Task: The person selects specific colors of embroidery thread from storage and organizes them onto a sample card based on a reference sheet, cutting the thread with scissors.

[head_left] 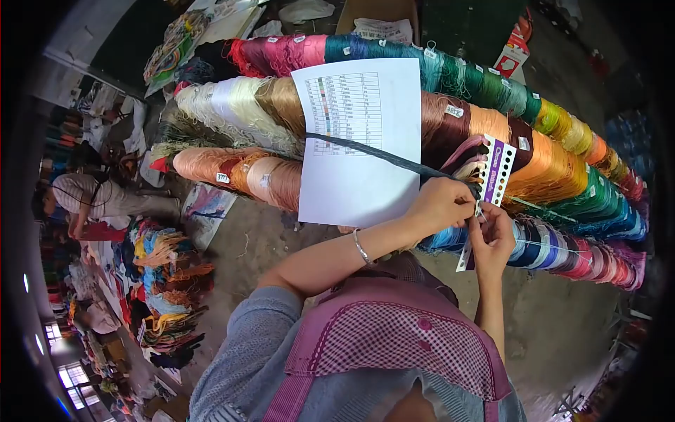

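A white thread card (498, 172) with a purple label and punched holes stands tilted over the spools. Pink, cream and dark thread loops (467, 160) hang from its left edge. My left hand (444, 202), a bracelet on its wrist, is closed with fingertips pinched at dark thread beside the card. Close below, my right hand (493, 235) closes thumb and fingers around the card's lower middle. A dark thread bundle (380, 153) stretches leftward from the card across a printed paper sheet (358, 186). The sheet carries a table of numbers and colour swatches.
Rows of wound thread (555, 179) in many colours run across in front of me, some with small labels. A cardboard box (380, 15) stands behind them. At left, skeins (165, 281) hang in a heap, and another person (105, 197) bends nearby.
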Demonstrator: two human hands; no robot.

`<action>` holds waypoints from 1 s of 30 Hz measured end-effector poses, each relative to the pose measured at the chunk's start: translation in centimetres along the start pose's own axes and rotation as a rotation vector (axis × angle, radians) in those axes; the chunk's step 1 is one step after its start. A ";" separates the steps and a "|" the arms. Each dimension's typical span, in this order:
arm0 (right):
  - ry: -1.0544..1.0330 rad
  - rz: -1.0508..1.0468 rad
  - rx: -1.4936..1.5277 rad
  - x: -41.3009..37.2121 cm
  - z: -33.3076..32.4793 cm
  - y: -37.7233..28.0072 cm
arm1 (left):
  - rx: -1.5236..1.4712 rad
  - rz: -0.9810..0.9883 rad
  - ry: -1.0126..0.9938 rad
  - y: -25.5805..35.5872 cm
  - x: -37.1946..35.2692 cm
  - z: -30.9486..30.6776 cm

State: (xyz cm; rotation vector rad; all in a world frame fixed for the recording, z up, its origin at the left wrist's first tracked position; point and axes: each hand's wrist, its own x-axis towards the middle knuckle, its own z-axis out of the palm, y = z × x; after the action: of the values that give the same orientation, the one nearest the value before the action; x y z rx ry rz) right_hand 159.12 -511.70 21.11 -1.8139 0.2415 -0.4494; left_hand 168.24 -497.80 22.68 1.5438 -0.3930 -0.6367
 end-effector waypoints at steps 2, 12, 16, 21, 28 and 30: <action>-0.022 -0.093 -0.161 -0.1 -0.3 0.3 | -0.012 0.149 0.024 -0.9 0.0 -0.8; 0.132 -0.223 -0.192 -1.4 0.6 2.1 | 0.362 0.010 -0.324 2.6 -0.6 0.1; 0.136 -0.279 -0.300 -1.1 1.0 1.4 | 0.487 0.423 -0.096 2.4 -1.8 -3.7; 0.185 -0.233 -0.375 -1.4 1.6 1.0 | 0.147 -0.019 0.330 4.1 -7.5 -19.3; 0.039 -0.281 -0.481 0.3 0.7 -2.1 | 0.822 0.273 0.985 -1.6 -12.4 -30.8; 0.022 -0.374 -0.512 3.7 0.1 -3.7 | 0.894 0.203 0.915 -3.3 -12.7 -29.6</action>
State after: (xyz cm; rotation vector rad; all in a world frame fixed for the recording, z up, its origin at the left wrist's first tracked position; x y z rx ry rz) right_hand 162.27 -512.01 25.27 -2.3711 0.0267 -0.7179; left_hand 175.94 -466.35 20.96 2.3917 -0.1062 0.5212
